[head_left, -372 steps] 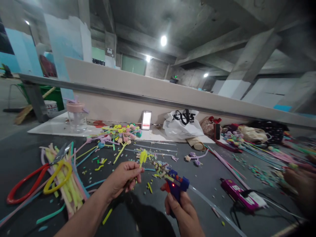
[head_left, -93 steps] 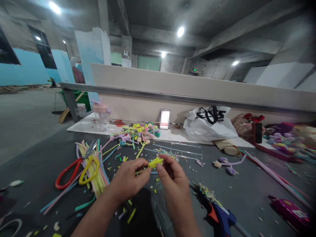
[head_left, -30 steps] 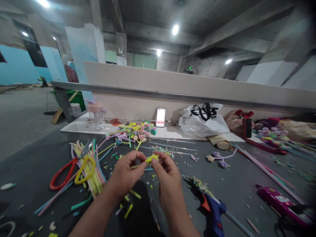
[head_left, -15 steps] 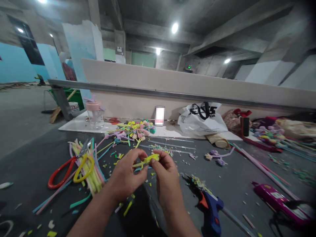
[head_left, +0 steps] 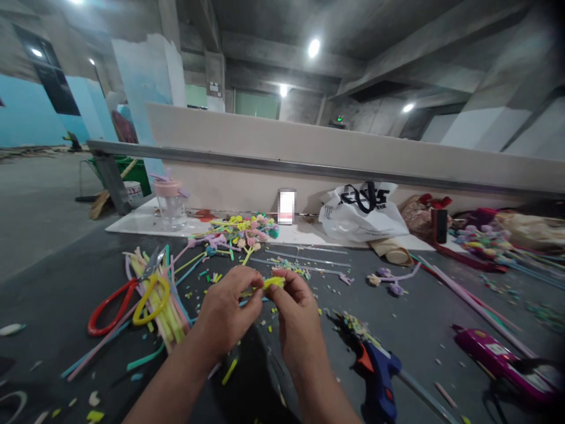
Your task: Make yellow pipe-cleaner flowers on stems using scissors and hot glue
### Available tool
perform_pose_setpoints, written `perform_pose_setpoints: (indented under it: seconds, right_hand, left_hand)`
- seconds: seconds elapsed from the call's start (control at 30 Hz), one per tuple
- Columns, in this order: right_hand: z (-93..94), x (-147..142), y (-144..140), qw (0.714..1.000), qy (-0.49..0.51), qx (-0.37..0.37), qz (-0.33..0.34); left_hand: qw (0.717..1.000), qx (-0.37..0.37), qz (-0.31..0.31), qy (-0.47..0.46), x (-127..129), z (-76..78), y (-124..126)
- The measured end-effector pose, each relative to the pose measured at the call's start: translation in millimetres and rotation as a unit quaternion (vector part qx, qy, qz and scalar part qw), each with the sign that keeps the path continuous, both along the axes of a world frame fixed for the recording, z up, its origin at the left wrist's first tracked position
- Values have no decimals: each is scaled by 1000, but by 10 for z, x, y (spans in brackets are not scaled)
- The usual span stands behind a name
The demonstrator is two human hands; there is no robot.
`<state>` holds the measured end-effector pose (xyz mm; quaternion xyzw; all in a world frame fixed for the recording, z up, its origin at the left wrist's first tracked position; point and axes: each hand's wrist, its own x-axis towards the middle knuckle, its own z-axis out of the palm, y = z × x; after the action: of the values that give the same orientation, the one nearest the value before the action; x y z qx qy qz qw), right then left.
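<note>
My left hand (head_left: 227, 306) and my right hand (head_left: 296, 309) meet over the dark table, both closed on a yellow pipe cleaner piece (head_left: 273, 282). The thumb and index finger of each hand pinch it, and the fingertips hide part of it. Left of my hands, scissors (head_left: 150, 294) with one red and one yellow handle lie on a bundle of pastel pipe cleaners (head_left: 170, 327). A blue glue gun (head_left: 380, 377) with an orange trigger rests to the right, its tip among small clippings.
Behind my hands lies a pile of pipe cleaner flowers (head_left: 247, 227), with clear glue sticks (head_left: 309, 258) nearby. A lidded clear cup (head_left: 171, 206), a white plastic bag (head_left: 359, 218) and a magenta tool (head_left: 498, 356) stand or lie around. Clippings are scattered across the table (head_left: 335, 347).
My left fingers have shifted slightly right along the yellow pipe cleaner piece, closer to my right fingertips, covering more of its left end. My right hand stays almost still.
</note>
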<state>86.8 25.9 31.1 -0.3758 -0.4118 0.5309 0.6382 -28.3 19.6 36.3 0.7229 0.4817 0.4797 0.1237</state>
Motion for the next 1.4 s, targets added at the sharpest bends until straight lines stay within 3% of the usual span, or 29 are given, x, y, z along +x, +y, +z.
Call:
perform_pose_setpoints:
  seconds: [0.1, 0.17, 0.27, 0.37, 0.47, 0.6, 0.8, 0.9, 1.4]
  right_hand:
    - [10, 20, -11, 1000, 0, 8, 21]
    - [7, 41, -12, 999, -7, 16, 33]
    - [-13, 69, -8, 999, -26, 28, 20]
    - [-36, 82, -12, 997, -30, 56, 32]
    - [-45, 87, -22, 994, -51, 79, 48]
    - [-36, 89, -22, 993, -84, 80, 17]
    - [-52, 78, 3, 995, -67, 68, 2]
    - [-72, 72, 15, 996, -61, 68, 3]
    - [-98, 68, 24, 995, -73, 74, 12]
  left_hand:
    - [993, -91, 2, -72, -4, 1, 27]
    - [972, -160, -15, -170, -17, 12, 42]
    - [899, -256, -76, -348, -59, 35, 40]
    - [819, -336, -155, -439, -111, 47, 21]
    - [786, -370, -192, -457, -136, 46, 12]
    - [798, -377, -169, -438, -117, 59, 12]
    - [883, -296, -107, -348, -34, 119, 13]
    - [907, -263, -111, -310, -10, 104, 31]
    - [912, -257, -120, -295, 17, 51, 52]
